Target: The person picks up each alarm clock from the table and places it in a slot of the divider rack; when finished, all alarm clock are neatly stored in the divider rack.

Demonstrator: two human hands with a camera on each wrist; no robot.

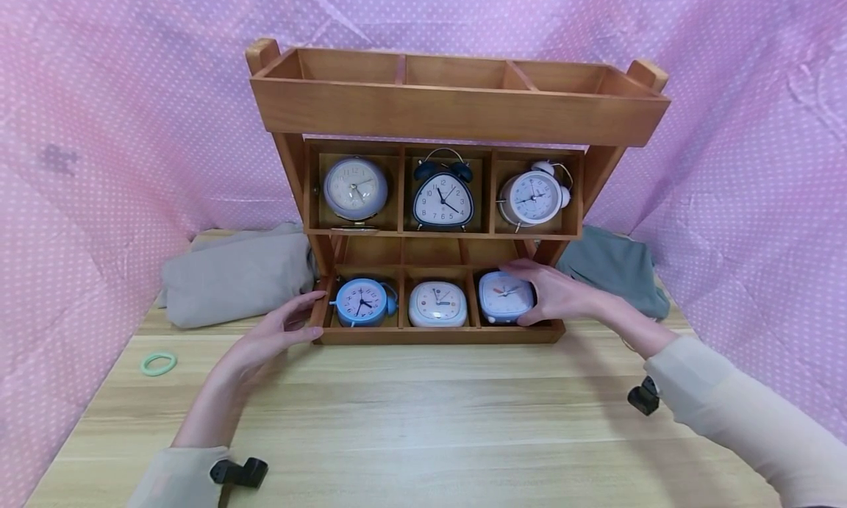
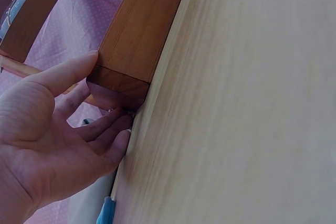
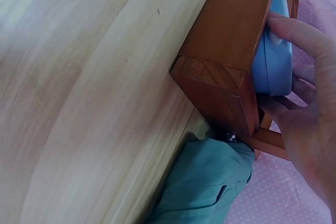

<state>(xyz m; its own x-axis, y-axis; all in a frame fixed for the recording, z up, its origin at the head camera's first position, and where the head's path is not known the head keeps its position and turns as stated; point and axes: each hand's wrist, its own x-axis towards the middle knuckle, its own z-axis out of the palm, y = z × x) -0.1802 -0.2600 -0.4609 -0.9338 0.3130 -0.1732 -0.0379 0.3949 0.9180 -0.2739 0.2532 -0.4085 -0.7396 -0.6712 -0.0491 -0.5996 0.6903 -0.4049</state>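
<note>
My right hand (image 1: 552,291) grips a light-blue square alarm clock (image 1: 506,298) in the bottom right compartment of a tiered wooden shelf (image 1: 456,115). In the right wrist view, the thumb lies on the clock's blue casing (image 3: 278,64), with the other fingers round its far side. At the shelf's lower left corner, my left hand (image 1: 274,331) holds the wood between thumb and fingers; the left wrist view shows the thumb against the corner block (image 2: 128,69). Beside the held clock sits a white square clock (image 1: 437,304), then a round blue alarm clock (image 1: 361,302).
The middle tier holds a round lavender clock (image 1: 356,190), a dark triangular twin-bell clock (image 1: 443,199) and a white twin-bell clock (image 1: 533,196). Grey cloth (image 1: 238,276) lies left of the shelf, green cloth (image 1: 615,269) right. A mint ring (image 1: 158,364) lies on the table (image 1: 423,420).
</note>
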